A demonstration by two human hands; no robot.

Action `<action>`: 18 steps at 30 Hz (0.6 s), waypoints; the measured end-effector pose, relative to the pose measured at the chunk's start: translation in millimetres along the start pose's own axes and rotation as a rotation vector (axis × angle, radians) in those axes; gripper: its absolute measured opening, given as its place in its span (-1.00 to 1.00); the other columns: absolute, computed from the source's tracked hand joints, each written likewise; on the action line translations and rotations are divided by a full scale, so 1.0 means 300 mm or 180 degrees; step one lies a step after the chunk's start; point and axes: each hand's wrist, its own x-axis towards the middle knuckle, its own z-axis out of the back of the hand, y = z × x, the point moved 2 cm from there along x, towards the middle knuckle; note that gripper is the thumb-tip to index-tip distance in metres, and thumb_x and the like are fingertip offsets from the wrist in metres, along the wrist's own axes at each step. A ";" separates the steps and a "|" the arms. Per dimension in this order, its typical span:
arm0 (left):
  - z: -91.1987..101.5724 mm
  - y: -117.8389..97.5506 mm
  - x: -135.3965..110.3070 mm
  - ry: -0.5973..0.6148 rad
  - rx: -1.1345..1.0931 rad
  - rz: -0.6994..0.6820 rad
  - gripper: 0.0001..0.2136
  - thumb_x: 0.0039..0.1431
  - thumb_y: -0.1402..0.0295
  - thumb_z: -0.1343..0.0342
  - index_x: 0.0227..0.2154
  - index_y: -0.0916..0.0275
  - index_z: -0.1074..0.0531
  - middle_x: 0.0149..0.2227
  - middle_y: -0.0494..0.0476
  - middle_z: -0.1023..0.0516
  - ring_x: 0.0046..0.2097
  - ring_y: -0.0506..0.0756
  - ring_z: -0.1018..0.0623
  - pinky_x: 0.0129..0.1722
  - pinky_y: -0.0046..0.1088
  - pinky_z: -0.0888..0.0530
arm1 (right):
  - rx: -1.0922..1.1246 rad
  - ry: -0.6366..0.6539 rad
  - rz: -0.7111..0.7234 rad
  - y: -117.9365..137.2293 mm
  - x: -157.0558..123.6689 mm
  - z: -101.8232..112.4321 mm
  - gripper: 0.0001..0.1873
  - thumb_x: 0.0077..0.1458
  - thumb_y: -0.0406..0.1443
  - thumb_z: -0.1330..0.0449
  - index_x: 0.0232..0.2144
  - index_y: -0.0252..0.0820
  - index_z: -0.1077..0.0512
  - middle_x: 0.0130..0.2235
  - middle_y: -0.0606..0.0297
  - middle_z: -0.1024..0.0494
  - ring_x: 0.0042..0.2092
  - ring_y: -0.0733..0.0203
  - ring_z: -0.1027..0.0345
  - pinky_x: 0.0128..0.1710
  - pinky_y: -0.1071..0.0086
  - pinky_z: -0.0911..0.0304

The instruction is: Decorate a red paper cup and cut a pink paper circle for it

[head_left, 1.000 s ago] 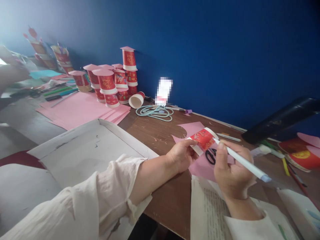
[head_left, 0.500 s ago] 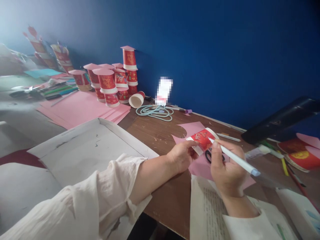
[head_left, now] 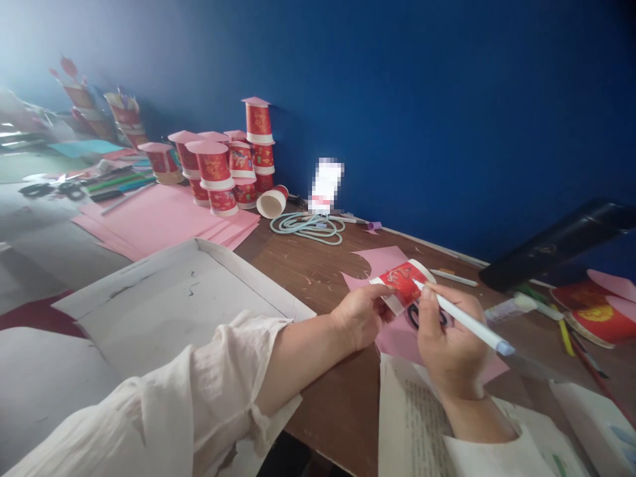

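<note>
A red paper cup (head_left: 405, 277) with gold print and white rims lies sideways in my left hand (head_left: 360, 315), whose thumb rests along the cup's near end. My right hand (head_left: 451, 341) grips a white marker (head_left: 472, 324) with a pale blue end. Its tip meets or nearly touches the red side of the cup. Below the cup, black scissor handles (head_left: 416, 317) show in part on cut pink paper (head_left: 380, 258). The scissors' blades are hidden.
Stacked red cups with pink discs (head_left: 211, 165) stand near the blue wall, beside pink sheets (head_left: 139, 218). A pale blue coiled cord (head_left: 305, 228), a tipped cup (head_left: 272, 202) and a lit phone (head_left: 326, 185) are at the back. A black cylinder (head_left: 556, 248) leans at right.
The marker tip has shifted slightly left and down on the cup. Both hands keep their holds, and the whole view has moved a little.
</note>
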 end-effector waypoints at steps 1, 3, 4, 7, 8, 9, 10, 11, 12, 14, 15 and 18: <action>0.001 0.001 0.001 0.0012 -0.0023 -0.0011 -0.91 -0.05 0.49 -0.22 -0.41 0.31 -0.52 -0.40 0.10 -0.52 -0.36 0.00 -0.42 -0.30 -0.47 -0.29 | 0.0010 0.0003 -0.0017 0.000 0.000 0.000 -0.87 0.23 -0.29 -0.19 -0.24 -0.24 -0.49 -0.29 0.14 -0.60 -0.24 0.12 -0.51 -0.23 0.25 -0.40; 0.004 0.003 0.003 0.0046 -0.0055 -0.0019 -0.90 -0.06 0.49 -0.23 -0.40 0.31 -0.52 -0.38 0.11 -0.53 -0.33 0.01 -0.43 -0.27 -0.46 -0.29 | 0.0024 -0.0009 -0.0038 0.001 0.000 0.000 -0.86 0.23 -0.28 -0.18 -0.24 -0.23 -0.49 -0.29 0.14 -0.60 -0.24 0.12 -0.51 -0.23 0.25 -0.40; 0.006 0.003 0.004 0.0059 -0.0058 -0.0013 -0.90 -0.05 0.48 -0.22 -0.40 0.32 -0.52 -0.38 0.11 -0.53 -0.33 0.01 -0.43 -0.28 -0.46 -0.29 | 0.0024 -0.0010 -0.0050 0.001 0.000 0.000 -0.86 0.24 -0.28 -0.18 -0.23 -0.23 -0.49 -0.29 0.13 -0.60 -0.24 0.12 -0.51 -0.23 0.25 -0.41; 0.008 0.004 0.007 0.0056 -0.0034 0.0005 -0.91 -0.05 0.48 -0.22 -0.41 0.32 -0.52 -0.39 0.10 -0.51 -0.36 0.00 -0.40 -0.33 -0.45 -0.25 | 0.0028 -0.0022 -0.0044 0.001 -0.001 0.001 -0.86 0.23 -0.28 -0.18 -0.24 -0.25 -0.49 -0.28 0.11 -0.59 -0.23 0.11 -0.51 -0.23 0.24 -0.41; 0.009 0.004 0.008 0.0054 -0.0023 0.0007 -0.92 -0.04 0.48 -0.21 -0.41 0.32 -0.51 -0.41 0.10 -0.50 -0.37 0.00 -0.39 -0.34 -0.44 -0.24 | 0.0030 -0.0017 -0.0040 0.000 -0.002 0.002 -0.86 0.23 -0.28 -0.19 -0.23 -0.26 -0.49 -0.28 0.10 -0.59 -0.23 0.11 -0.51 -0.22 0.24 -0.41; 0.008 0.004 0.008 0.0055 -0.0018 0.0007 -0.93 -0.03 0.48 -0.21 -0.42 0.32 -0.51 -0.42 0.09 -0.49 -0.39 0.00 -0.38 -0.36 -0.44 -0.23 | 0.0037 -0.0012 -0.0050 -0.001 -0.002 0.003 -0.86 0.23 -0.28 -0.19 -0.23 -0.26 -0.49 -0.28 0.10 -0.60 -0.23 0.11 -0.51 -0.22 0.24 -0.41; 0.008 0.003 0.009 0.0060 -0.0018 -0.0002 -0.94 -0.02 0.48 -0.20 -0.43 0.32 -0.50 -0.42 0.09 -0.48 -0.39 -0.01 -0.37 -0.37 -0.44 -0.22 | 0.0042 -0.0003 -0.0072 -0.002 -0.002 0.004 -0.85 0.23 -0.28 -0.18 -0.23 -0.26 -0.49 -0.27 0.10 -0.60 -0.22 0.10 -0.51 -0.21 0.23 -0.41; 0.008 0.003 0.010 0.0062 -0.0018 -0.0012 -0.96 -0.01 0.48 -0.19 -0.44 0.32 -0.50 -0.43 0.09 -0.47 -0.40 -0.01 -0.36 -0.37 -0.44 -0.21 | 0.0035 0.0000 -0.0099 -0.002 -0.002 0.005 -0.85 0.23 -0.27 -0.18 -0.23 -0.26 -0.49 -0.27 0.10 -0.60 -0.22 0.10 -0.51 -0.21 0.23 -0.41; 0.008 0.002 0.011 0.0060 -0.0014 -0.0019 -0.97 -0.01 0.47 -0.19 -0.45 0.32 -0.49 -0.44 0.08 -0.47 -0.41 -0.01 -0.36 -0.38 -0.44 -0.21 | 0.0024 -0.0001 -0.0122 -0.003 -0.002 0.006 -0.84 0.23 -0.26 -0.18 -0.24 -0.26 -0.49 -0.27 0.10 -0.60 -0.22 0.10 -0.51 -0.21 0.23 -0.41; 0.008 0.001 0.012 0.0074 0.0003 -0.0011 -0.97 -0.01 0.48 -0.19 -0.45 0.31 -0.49 -0.44 0.08 -0.46 -0.41 -0.01 -0.35 -0.39 -0.44 -0.21 | 0.0012 -0.0015 -0.0141 -0.001 -0.001 0.008 -0.82 0.24 -0.25 -0.18 -0.23 -0.26 -0.50 -0.27 0.11 -0.60 -0.22 0.09 -0.51 -0.22 0.23 -0.40; 0.009 0.001 0.013 0.0093 0.0013 0.0001 -0.96 -0.02 0.47 -0.20 -0.45 0.31 -0.49 -0.44 0.08 -0.47 -0.41 -0.01 -0.36 -0.38 -0.44 -0.21 | 0.0004 -0.0026 -0.0134 0.000 0.000 0.009 -0.82 0.24 -0.24 -0.18 -0.23 -0.26 -0.50 -0.28 0.11 -0.59 -0.22 0.10 -0.51 -0.23 0.23 -0.40; 0.012 0.000 0.016 0.0199 0.0022 0.0029 -0.93 -0.04 0.46 -0.22 -0.43 0.29 -0.49 -0.42 0.09 -0.48 -0.39 0.00 -0.38 -0.36 -0.43 -0.24 | -0.0046 -0.0053 -0.0130 0.006 0.002 0.012 -0.81 0.24 -0.23 -0.18 -0.23 -0.26 -0.50 -0.29 0.11 -0.59 -0.25 0.11 -0.50 -0.26 0.25 -0.39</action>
